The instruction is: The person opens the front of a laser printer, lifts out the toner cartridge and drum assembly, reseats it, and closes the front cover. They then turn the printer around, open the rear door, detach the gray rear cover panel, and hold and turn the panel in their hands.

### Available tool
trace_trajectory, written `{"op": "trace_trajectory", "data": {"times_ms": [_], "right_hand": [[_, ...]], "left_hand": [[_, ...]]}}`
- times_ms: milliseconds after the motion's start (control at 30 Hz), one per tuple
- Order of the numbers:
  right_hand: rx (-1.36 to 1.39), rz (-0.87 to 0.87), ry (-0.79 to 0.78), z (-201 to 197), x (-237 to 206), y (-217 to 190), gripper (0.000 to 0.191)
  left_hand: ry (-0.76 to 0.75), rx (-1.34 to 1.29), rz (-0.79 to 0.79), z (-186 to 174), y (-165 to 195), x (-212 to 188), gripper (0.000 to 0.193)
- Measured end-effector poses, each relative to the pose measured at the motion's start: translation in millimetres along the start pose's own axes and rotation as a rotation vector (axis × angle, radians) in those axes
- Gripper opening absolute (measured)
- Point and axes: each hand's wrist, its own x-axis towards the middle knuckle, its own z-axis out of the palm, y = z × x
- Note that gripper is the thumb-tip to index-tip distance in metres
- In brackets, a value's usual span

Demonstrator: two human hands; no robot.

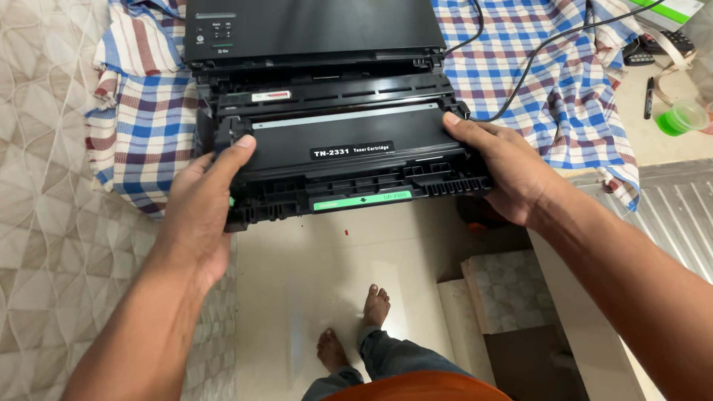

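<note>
The black toner cartridge assembly [349, 160] is hanging partway out of the open front of the black printer [312, 30], held level over the edge of the surface and above the pale floor. The left hand [200, 215] is gripping its left end, thumb pressing on top and fingers curling underneath; the right hand [505, 171] is clasping the right end the same way, thumb lying along the upper edge. With so much of the long body overhanging, I judge that a slackening grip or a tilt to one side could be letting it drop to the floor near the bare feet, or be jamming it crooked in the slot. A small black rectangular label with white lettering is sitting at the centre of the top face, a narrow green strip label is running along the lower front edge, and a small white sticker with a red mark is lying farther back. The printer is resting on a blue, red and white checked cloth [141, 111], with a black cable [535, 67] trailing across it and a green cup [682, 119] standing off to the right.
</note>
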Motion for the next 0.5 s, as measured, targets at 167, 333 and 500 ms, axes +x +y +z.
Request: {"op": "trace_trajectory", "data": {"times_ms": [167, 333, 500], "right_hand": [[-0.072, -0.003, -0.039, -4, 5, 6, 0.056], [-0.103, 0.033, -0.018, -4, 16, 2, 0.055], [-0.208, 0.059, 0.016, -1, 25, -4, 0.054]], "left_hand": [[0.031, 0.019, -0.106, 0, -4, 3, 0.041], [0.037, 0.13, -0.101, -2, -2, 14, 0.043], [0.033, 0.21, -0.077, -2, 7, 27, 0.042]]}}
